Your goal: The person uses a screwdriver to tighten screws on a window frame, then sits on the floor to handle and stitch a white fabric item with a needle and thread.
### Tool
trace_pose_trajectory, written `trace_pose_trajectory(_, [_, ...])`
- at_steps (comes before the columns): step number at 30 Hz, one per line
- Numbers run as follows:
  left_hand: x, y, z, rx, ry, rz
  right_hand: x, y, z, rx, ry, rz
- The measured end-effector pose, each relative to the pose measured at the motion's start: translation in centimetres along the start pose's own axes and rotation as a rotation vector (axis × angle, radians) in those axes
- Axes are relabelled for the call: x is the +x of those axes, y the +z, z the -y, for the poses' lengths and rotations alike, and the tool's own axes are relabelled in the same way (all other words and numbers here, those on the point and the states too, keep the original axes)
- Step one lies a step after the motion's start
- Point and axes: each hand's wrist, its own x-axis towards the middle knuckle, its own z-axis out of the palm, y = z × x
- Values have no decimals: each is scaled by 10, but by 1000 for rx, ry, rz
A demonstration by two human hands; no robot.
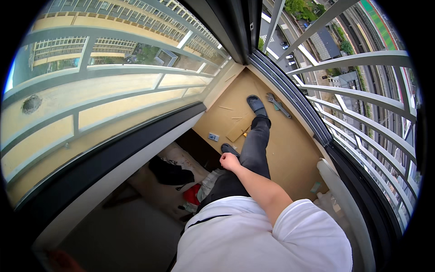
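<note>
Around the frame's centre there are two shoes (257,105), one wrench (279,106), one blue packet (213,137) and one right hand (229,162); lower, one black cloth (170,172) and one red cloth (192,194).

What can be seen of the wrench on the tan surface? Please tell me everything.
The wrench is grey, metallic-looking, with a broad head and long handle. It lies on the tan surface beside a shoe, apart from it, handle toward the picture's lower right. A greenish piece lies beside or under it; I cannot tell which. Nobody is holding it.
</note>
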Motion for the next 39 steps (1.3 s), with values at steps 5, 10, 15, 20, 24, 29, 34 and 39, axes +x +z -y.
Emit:
trace_pose_trajectory(5, [2,22,49,-160,-190,525,-1,1,-13,59,-32,5])
trace_pose_trajectory(10, [-24,25,81,-137,-62,202,-8,-10,-9,129,-19,53])
trace_pose_trajectory(15, [-28,65,114,-285,-112,286,-14,-14,-17,154,-23,48])
trace_pose_trajectory(20, [-39,105,150,-408,-205,410,-26,-19,-11,93,-74,18])
trace_pose_trajectory(24, [-51,34,177,-88,-232,73,-44,-35,3,155,-22,68])
trace_pose_trajectory(29, [-135,124,341,304,-727,356,-36,-50,0,-27,-5,-83])
trace_pose_trajectory(34, [-290,158,515,746,-1195,604,32,-128,-28,-179,-28,-592])
trace_pose_trajectory(39, [-432,128,619,806,-1239,715,80,-269,-91,-314,140,-880])
